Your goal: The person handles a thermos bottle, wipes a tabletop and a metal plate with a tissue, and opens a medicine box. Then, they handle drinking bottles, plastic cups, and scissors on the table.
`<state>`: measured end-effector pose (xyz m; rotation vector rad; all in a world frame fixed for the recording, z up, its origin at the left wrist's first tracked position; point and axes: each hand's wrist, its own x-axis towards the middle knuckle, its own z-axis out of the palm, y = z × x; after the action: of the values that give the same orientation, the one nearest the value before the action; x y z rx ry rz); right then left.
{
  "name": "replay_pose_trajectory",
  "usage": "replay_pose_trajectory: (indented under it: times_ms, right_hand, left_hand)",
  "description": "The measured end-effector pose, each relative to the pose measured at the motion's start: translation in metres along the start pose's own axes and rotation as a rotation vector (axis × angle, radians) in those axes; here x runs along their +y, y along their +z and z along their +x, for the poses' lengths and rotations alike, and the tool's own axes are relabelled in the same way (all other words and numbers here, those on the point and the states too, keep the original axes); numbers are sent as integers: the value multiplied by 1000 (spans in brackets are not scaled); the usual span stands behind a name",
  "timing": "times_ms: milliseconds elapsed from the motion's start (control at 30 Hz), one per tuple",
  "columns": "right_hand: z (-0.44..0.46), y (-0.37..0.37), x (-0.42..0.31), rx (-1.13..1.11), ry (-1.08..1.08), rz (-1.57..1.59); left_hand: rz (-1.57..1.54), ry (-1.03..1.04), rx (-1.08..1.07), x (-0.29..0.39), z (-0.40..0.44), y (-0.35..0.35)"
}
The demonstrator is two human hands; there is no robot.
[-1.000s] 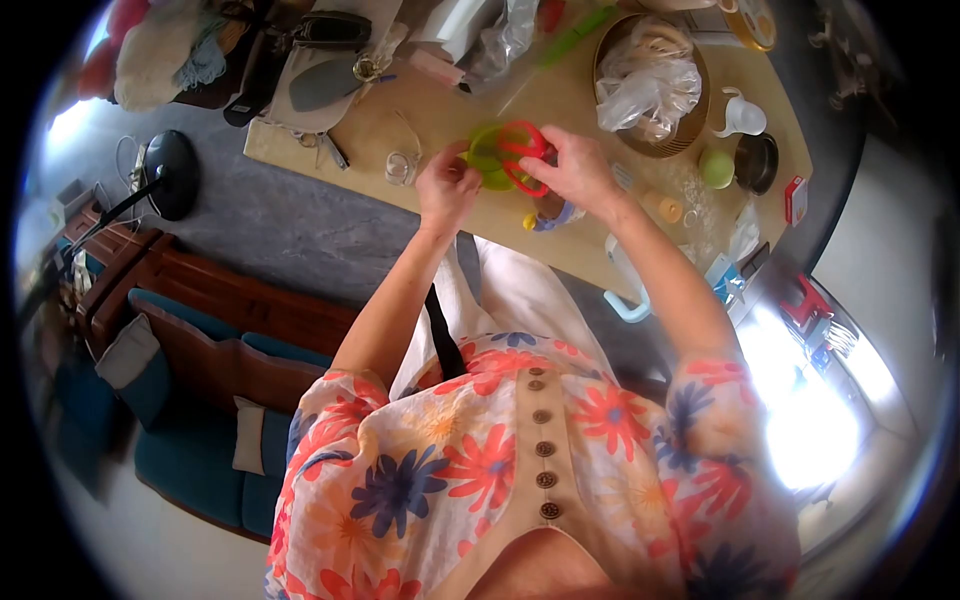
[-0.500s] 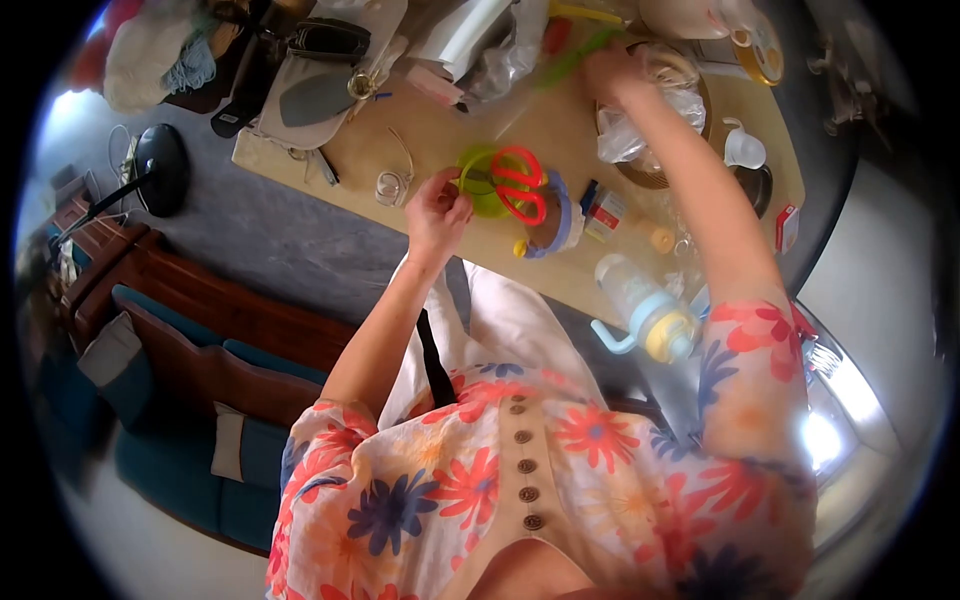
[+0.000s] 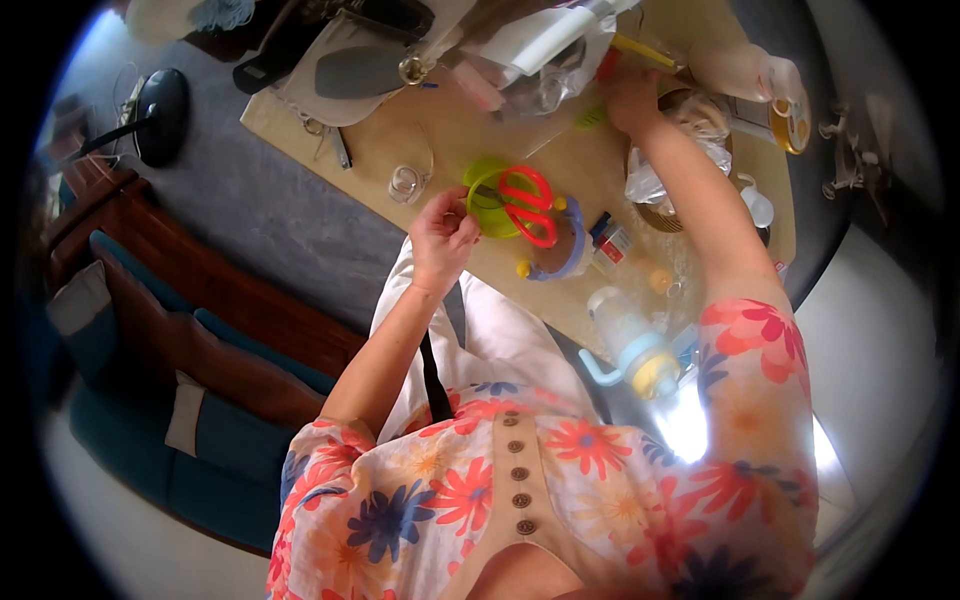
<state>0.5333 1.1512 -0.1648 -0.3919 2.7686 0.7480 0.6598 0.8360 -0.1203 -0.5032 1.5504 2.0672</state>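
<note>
My left hand pinches the near rim of a lime-green cup, its thumb and fingers closed on the edge. Red-handled scissors stand in this cup, handles up. Close beside it sits a clear container with a purple band handle and yellow end knobs. Across the table, my right hand is closed around a flat green object. Most of that object is hidden under the hand, and the fingers are blurred. Just beyond the fingers are a red piece and a yellow strip.
A woven basket with a plastic bag is under my right forearm. A baby bottle with blue handles stands near the front edge. Clear plastic wrapping, a small glass jar and a grey-handled item lie farther left.
The view has shifted, so the table sits lower and farther right. The green object by my right hand has turned and now shows mostly below it. My left hand stays on the cup.
</note>
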Motion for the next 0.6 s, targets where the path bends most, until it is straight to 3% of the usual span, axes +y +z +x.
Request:
replay_pose_trajectory:
  times_ms: [100,133,233,533,600]
  right_hand:
    - [-4,-1,-3,-80,-120,-78]
    - [-5,4,0,39,-161,-32]
    - [-3,8,1,-298,-215,2]
    - [-17,-29,-10,-477,-342,91]
    - [-22,-38,-9,-474,-320,368]
  left_hand:
    - [-31,5,34,2,0,2]
    - [-33,8,36,3,1,2]
    - [11,8,27,2,-1,-5]
    - [3,-12,49,1,-2,-12]
    - [-12,-24,48,1,-1,-12]
